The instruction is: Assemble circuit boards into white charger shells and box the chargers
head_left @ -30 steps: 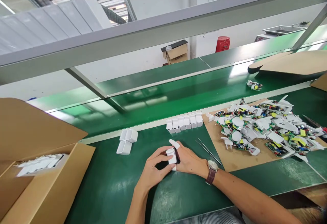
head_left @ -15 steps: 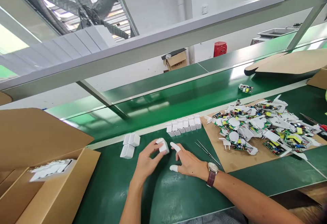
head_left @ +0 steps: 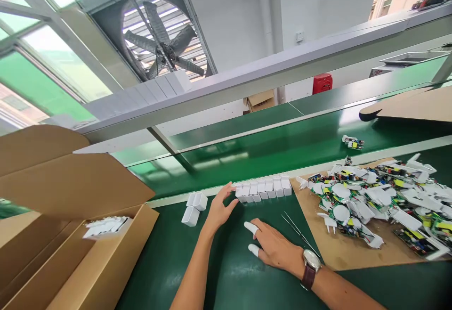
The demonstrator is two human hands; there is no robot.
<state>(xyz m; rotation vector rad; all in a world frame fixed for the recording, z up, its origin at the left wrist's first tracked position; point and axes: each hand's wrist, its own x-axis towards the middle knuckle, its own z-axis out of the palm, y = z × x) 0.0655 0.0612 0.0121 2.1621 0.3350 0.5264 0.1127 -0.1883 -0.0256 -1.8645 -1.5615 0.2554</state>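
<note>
My left hand (head_left: pixel 219 210) is at the left end of a row of small white plastic cases (head_left: pixel 263 189), its thumb and fingertips closed about the endmost case (head_left: pixel 240 192). Lids on the cases in this row stand tilted up. Lower and to the right, my right hand (head_left: pixel 273 245) hovers over the green table with thumb and forefinger apart, holding nothing. White finger cots cover those two fingertips. Just beyond it lie thin metal tweezers (head_left: pixel 300 232). To the left of my left hand stand several more white cases (head_left: pixel 191 216).
A brown sheet (head_left: pixel 319 227) at right bears a heap of circuit boards with white plastic parts (head_left: pixel 367 201). An open cardboard box (head_left: pixel 116 253) stands at left with white pieces inside. A lone circuit board (head_left: pixel 353 142) lies farther back. A shelf rail (head_left: pixel 247 81) crosses above.
My left hand has carried a white case from in front of me to the left end of the row. My right hand has drawn back slightly, and the camera view has shifted.
</note>
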